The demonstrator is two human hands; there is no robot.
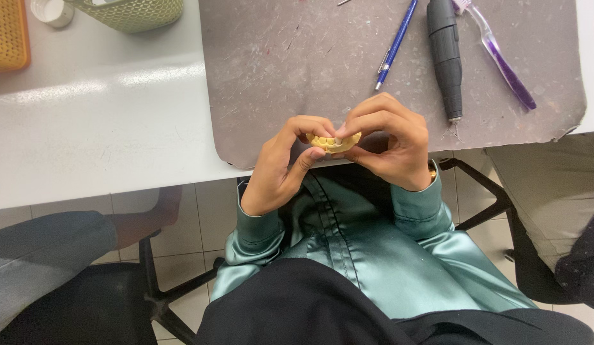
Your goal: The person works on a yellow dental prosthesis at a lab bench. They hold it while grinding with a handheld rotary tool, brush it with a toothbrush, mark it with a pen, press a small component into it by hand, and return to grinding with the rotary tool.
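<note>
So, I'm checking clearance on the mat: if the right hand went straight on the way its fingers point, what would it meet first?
The right hand points leftward across the yellow dental cast, so it would probably meet the left hand first, just beyond; depth is unclear.

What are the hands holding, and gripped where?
A small yellow dental cast, pinched between both hands: left hand at its left end, right hand over its right side and top.

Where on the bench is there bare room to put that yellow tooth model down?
Bare mat lies left of the blue pen, above both hands. The white table below the green basket is also bare. The mat's right side is crowded: pen, black handpiece, purple toothbrush.
</note>
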